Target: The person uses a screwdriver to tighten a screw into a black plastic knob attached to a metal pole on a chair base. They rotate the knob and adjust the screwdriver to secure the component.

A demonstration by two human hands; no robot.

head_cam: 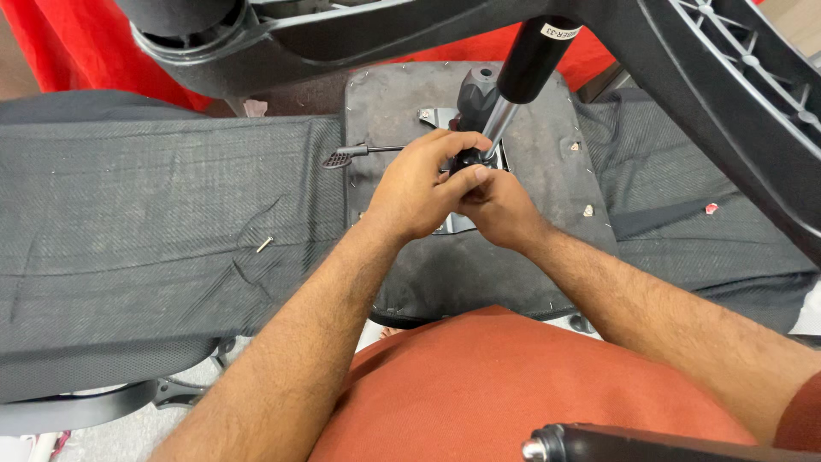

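An upturned office chair seat (pixel 410 265) lies before me, its grey underside showing a metal mechanism plate (pixel 457 224). A gas lift cylinder (pixel 522 77), black above and chrome below, stands tilted in the mechanism. My left hand (pixel 419 184) and my right hand (pixel 500 205) are clasped together around a black knob (pixel 466 161) at the cylinder's base. A black lever with a paddle tip (pixel 342 156) sticks out to the left of my hands.
Dark grey mesh chair backs (pixel 154 239) lie left and right of the seat. A loose screw (pixel 265 245) rests on the left one. A black star base leg (pixel 735 94) arches overhead. Red cloth (pixel 77 43) lies behind.
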